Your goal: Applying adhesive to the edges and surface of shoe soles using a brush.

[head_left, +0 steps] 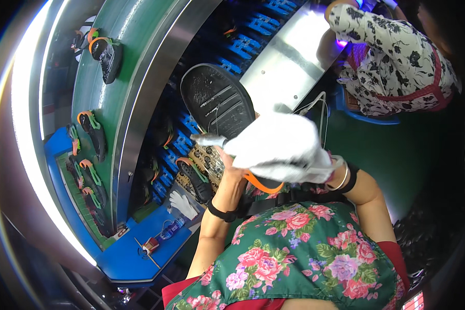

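Clog held in left hand; right hand blurred in white, its grip I cannot tell

This was a footwear workshop: matching strapped shoes lay along a green conveyor belt (metal-edged), with a co-worker nearby.

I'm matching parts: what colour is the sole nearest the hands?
The sole is black, best seen in the head view.
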### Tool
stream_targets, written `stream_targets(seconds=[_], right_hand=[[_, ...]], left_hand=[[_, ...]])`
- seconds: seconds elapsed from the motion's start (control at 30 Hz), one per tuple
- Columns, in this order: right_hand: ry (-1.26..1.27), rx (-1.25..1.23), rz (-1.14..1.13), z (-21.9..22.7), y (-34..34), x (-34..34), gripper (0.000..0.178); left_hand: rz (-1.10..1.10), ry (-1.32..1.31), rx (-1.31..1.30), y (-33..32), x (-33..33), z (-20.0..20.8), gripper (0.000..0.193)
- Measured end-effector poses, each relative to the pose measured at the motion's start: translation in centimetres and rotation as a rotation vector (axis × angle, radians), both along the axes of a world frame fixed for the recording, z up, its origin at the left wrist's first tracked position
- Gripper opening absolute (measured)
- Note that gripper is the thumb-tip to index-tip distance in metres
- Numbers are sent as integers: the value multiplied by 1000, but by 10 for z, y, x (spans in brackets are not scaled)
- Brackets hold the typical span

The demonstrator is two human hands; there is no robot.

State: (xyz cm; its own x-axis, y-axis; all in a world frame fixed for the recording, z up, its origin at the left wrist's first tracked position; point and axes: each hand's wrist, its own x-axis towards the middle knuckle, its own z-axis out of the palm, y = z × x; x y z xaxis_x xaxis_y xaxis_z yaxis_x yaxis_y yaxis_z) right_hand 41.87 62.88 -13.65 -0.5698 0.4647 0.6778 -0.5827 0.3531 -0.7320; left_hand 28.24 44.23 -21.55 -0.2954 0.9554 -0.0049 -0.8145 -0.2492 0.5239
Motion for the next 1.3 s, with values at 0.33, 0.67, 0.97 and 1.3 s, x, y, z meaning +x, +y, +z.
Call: stream_targets(seconds=[0.33, 0.67, 0.97, 1.3], right_hand=[[-14, 27, 78, -7, 2, 3, 26], [-16, 98, 59, -16, 0, 18, 27], [15, 21, 95, -19, -17, 36, 25], [-33, -124, 75, -17, -25, 48, 25]], left_hand=[[366, -43, -667, 10, 6, 13, 87], [39, -48, -401, 10, -9, -15, 114], [-118, 11, -136, 37, 8, 22, 117], [29, 120, -77, 44, 17, 23, 111]])
